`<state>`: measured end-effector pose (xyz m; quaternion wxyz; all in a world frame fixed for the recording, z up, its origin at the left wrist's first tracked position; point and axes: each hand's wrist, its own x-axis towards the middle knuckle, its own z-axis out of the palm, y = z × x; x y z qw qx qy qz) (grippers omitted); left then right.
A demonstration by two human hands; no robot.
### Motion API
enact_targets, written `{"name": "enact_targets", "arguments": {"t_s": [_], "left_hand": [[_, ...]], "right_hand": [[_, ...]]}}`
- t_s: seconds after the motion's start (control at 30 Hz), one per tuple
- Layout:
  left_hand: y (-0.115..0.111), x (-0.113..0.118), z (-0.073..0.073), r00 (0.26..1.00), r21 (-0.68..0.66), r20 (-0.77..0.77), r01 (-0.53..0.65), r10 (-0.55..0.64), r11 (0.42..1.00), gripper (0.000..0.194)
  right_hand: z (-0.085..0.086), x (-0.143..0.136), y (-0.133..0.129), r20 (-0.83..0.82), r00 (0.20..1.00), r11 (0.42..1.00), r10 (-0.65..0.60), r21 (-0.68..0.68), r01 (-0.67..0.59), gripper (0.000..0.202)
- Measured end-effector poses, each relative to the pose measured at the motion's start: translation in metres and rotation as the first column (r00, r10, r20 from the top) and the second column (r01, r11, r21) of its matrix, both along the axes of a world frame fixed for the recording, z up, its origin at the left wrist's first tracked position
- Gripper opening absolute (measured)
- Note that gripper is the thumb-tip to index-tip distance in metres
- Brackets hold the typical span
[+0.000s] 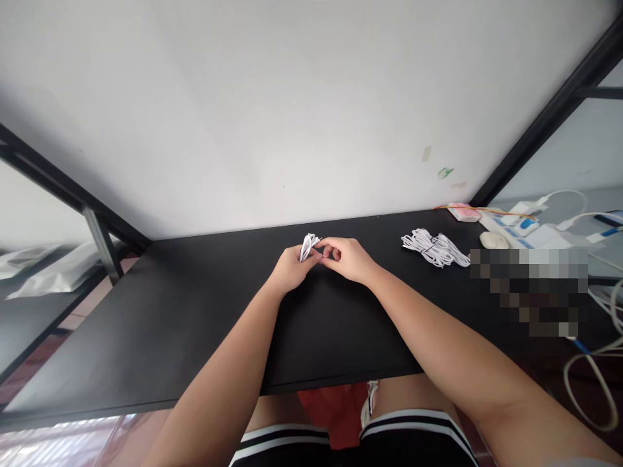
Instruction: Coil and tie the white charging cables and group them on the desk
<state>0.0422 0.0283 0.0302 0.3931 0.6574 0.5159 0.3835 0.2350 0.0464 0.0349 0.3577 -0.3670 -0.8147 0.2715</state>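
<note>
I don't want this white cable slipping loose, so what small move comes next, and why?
Probably close the right hand around the looped white cable too: the left hand holds it by one end, and the right hand is right beside it.

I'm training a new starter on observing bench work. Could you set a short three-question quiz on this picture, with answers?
1. True or false: the pile of white cable lies on the right half of the black desk, as the wearer sees it.
2. Where is the looped white cable? A: in the left hand; B: flat on the desk; C: around a wrist.
3. Fill in the colour: the small box at the desk's far right corner looks white and ____.

Key: 1: true. 2: A. 3: pink.
</note>
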Motion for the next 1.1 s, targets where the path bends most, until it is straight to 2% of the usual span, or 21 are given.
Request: {"name": "enact_targets", "arguments": {"t_s": [0.1, 0.23, 0.33, 0.43, 0.6, 0.73, 0.87, 1.1], "left_hand": [[-0.0012, 0.0003, 0.0021, 1.0, 0.012, -0.027, 0.004, -0.004, 1.0, 0.03], [-0.0013, 0.0012, 0.0003, 1.0, 0.035, 0.009, -0.004, 0.004, 0.999, 0.031], [-0.0016, 0.0015, -0.0009, 0.994, 0.018, 0.108, -0.023, 0.021, 1.0, 0.031], [-0.0025, 0.0011, 0.0, 0.975, -0.038, 0.221, -0.03, 0.038, 0.999, 0.034], [-0.0037, 0.0013, 0.0025, 0.927, -0.111, 0.374, 0.057, -0.012, 0.992, 0.035], [-0.0036, 0.0026, 0.002, 0.904, -0.12, 0.425, 0.107, -0.047, 0.987, 0.034], [-0.0039, 0.0039, 0.0019, 0.914, -0.129, 0.403, 0.093, -0.033, 0.987, 0.035], [-0.0046, 0.0034, 0.0056, 0.892, -0.162, 0.449, 0.134, -0.047, 0.978, 0.036]], "right_hand": [[-0.0022, 0.0, 0.0016, -0.042, 0.999, 1.0, -0.01, -0.028, 0.009, 0.021], [-0.005, 0.0008, 0.0047, -0.117, 0.992, 0.986, -0.049, -0.163, 0.03, 0.016], [-0.0069, 0.0022, 0.008, -0.125, 0.991, 0.967, -0.053, -0.256, 0.019, 0.012], [-0.0071, 0.0021, 0.0095, -0.223, 0.974, 0.935, -0.034, -0.351, -0.048, 0.007], [-0.0028, -0.0037, 0.0052, -0.37, 0.925, 0.855, -0.083, -0.504, -0.125, 0.021], [-0.0035, -0.0056, 0.0038, -0.397, 0.913, 0.845, -0.098, -0.517, -0.135, 0.032], [-0.0052, -0.0034, 0.0047, -0.378, 0.925, 0.861, -0.049, -0.485, -0.153, 0.031], [-0.0026, -0.0038, 0.0039, -0.449, 0.89, 0.86, -0.077, -0.481, -0.168, 0.028]]}}
